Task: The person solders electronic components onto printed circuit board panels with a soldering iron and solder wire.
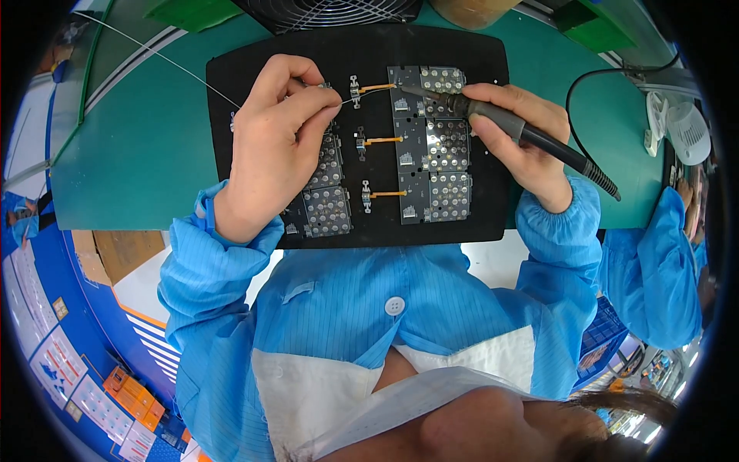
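Pinched between the thumb and fingers of my left hand (281, 142) is a thin solder wire (165, 64), which trails off to the upper left. Its free end reaches right, to the top board of the right-hand column. My right hand (535, 146) grips a soldering iron (500, 118), its tip at that same spot, by an orange flex cable (377, 87). Several dark circuit boards (412, 135) with round metal contacts lie in two columns on a black mat (491, 208). My left hand partly covers the left column (327, 209). Small metal connectors (366, 196) with orange flex strips sit between the columns.
Under the mat is a green tabletop (138, 154). A black round-grilled fan (323, 11) stands at the far edge. The iron's black cord (571, 96) loops at right, near a white plastic device (687, 132). Another person's blue sleeve (654, 262) is at far right.
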The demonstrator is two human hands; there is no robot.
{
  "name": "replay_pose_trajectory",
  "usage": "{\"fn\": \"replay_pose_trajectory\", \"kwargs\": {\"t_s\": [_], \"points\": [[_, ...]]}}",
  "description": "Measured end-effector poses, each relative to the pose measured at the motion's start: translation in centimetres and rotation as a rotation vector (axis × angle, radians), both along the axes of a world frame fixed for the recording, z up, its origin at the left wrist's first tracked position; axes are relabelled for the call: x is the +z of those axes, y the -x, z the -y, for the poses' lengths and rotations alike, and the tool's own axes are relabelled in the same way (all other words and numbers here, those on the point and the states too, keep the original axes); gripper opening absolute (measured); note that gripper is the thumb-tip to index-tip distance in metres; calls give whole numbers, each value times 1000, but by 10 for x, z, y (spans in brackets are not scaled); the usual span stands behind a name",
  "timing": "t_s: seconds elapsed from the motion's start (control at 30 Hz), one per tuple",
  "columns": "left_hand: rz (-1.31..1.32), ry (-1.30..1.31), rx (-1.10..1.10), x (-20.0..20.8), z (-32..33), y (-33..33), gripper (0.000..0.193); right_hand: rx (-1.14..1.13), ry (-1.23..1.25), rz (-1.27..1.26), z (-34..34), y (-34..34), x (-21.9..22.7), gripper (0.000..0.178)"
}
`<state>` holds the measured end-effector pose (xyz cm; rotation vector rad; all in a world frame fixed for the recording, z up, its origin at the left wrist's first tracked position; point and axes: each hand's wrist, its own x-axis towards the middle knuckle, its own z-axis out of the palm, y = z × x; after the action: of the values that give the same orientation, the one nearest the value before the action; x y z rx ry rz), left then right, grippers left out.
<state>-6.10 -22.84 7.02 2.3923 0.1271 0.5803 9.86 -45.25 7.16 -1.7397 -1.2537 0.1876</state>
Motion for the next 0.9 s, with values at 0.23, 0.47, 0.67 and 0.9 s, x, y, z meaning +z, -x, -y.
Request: {"fn": "replay_pose_trajectory", "kwargs": {"t_s": [0.23,0.47,0.67,0.9], "points": [[9,-23,-12,0,3,-7,9,20,24,-21,2,-1,0,27],[12,-1,-19,-2,5,-17,10,12,-3,3,1,-3,-1,26],[-83,113,-16,-14,12,-33,12,11,-30,10,0,-5,-4,26],[-26,63,-10,-32,15,-43,15,27,-22,6,1,-6,-1,25]]}}
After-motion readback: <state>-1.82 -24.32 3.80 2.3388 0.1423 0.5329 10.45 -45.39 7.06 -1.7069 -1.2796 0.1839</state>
